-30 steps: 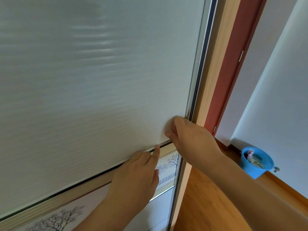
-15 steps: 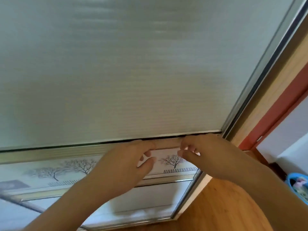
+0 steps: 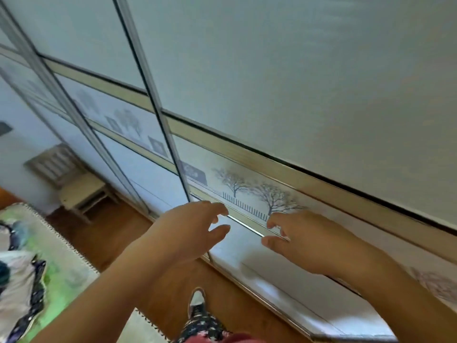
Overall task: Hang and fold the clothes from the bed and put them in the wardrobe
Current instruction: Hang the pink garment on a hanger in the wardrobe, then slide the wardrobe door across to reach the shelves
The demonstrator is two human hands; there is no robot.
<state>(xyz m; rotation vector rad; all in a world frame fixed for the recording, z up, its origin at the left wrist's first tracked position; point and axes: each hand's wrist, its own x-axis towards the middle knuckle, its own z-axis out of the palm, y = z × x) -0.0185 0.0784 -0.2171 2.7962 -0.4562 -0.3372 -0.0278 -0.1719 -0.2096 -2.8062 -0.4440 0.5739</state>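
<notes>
The wardrobe's white sliding door (image 3: 309, 78) fills the view, with a band of printed trees (image 3: 259, 194) across its middle. My left hand (image 3: 188, 229) and my right hand (image 3: 306, 238) hover just off the door below that band, fingers spread and curled, holding nothing. At the left edge lies the bed (image 3: 61, 266) with a green patterned cover, and a heap of clothes (image 3: 17, 273) rests on it, partly cut off by the frame.
More sliding doors (image 3: 81, 70) run off to the left. A pale wooden chair (image 3: 76, 184) stands against the wardrobe at the far left. Wooden floor (image 3: 116, 231) separates bed and wardrobe. My foot in a shoe (image 3: 196, 297) shows at the bottom.
Both hands have come off the door's trim strip and dropped lower, fingers apart. The view has swung left, bringing the other doors, chair and bed into sight.
</notes>
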